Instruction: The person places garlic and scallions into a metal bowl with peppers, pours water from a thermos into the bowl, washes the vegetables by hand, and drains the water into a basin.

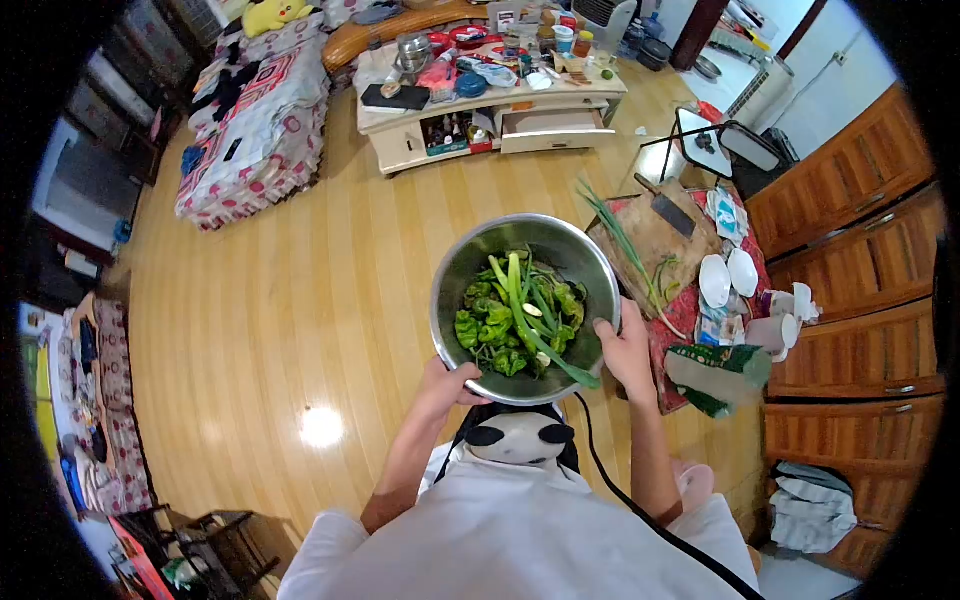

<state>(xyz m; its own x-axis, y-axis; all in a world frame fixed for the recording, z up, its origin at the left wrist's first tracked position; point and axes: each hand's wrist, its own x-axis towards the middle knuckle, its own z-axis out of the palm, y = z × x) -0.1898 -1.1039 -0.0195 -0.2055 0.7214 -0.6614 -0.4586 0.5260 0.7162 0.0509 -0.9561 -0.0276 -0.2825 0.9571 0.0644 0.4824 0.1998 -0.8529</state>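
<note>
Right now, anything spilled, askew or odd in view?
No spill visible. A cabinet drawer stands pulled out, and long scallions overhang the cutting board. In the bowl, held by left hand and right hand, one green stalk strays to the rim, away from the other vegetables.

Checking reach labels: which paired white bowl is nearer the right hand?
The picture-left bowl, by the cutting board; the other is farther from the right hand.

Yellow plush [275,14] on patterned cover [285,150]; drawer [557,142] ajar.
</note>
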